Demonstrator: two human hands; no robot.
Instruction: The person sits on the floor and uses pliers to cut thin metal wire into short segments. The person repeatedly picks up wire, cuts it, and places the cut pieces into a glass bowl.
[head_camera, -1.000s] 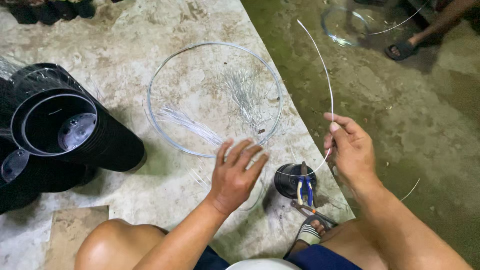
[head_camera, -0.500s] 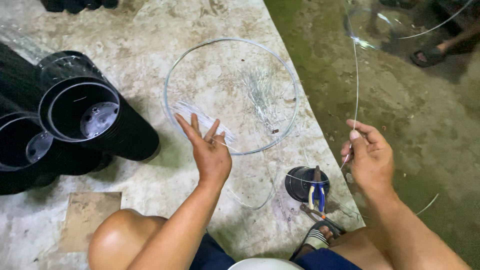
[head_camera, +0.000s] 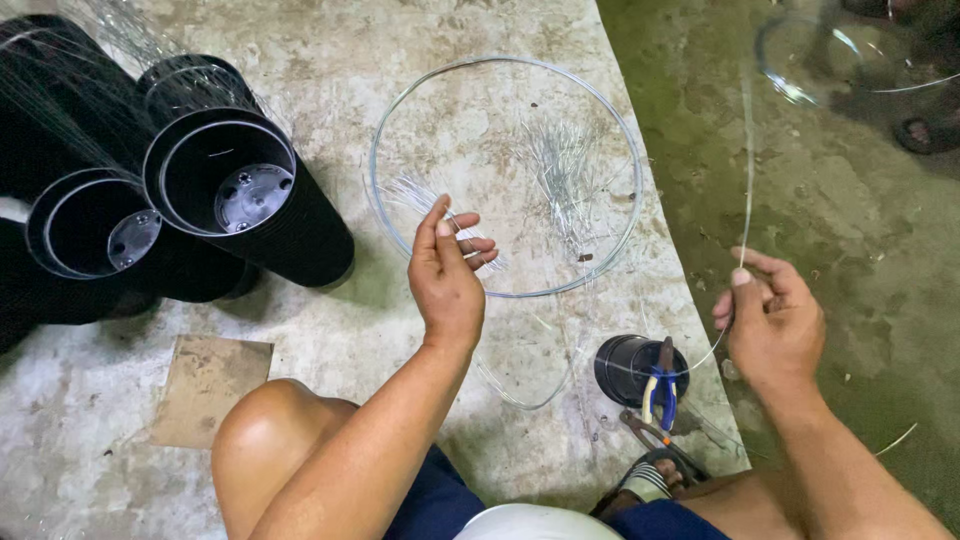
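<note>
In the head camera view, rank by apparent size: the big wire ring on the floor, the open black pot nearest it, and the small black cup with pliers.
1. Wire ring, widest by far.
2. Black pot.
3. Small black cup, clearly smallest.

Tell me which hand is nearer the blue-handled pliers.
Right. The right hand is just right of the pliers; the left hand is farther off, up and to their left, over the wire ring.

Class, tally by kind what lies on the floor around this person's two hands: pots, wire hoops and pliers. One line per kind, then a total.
Large black plastic pots: 3
Small black pot: 1
Wire hoops: 2
Blue-handled pliers: 1
Total: 7
</note>
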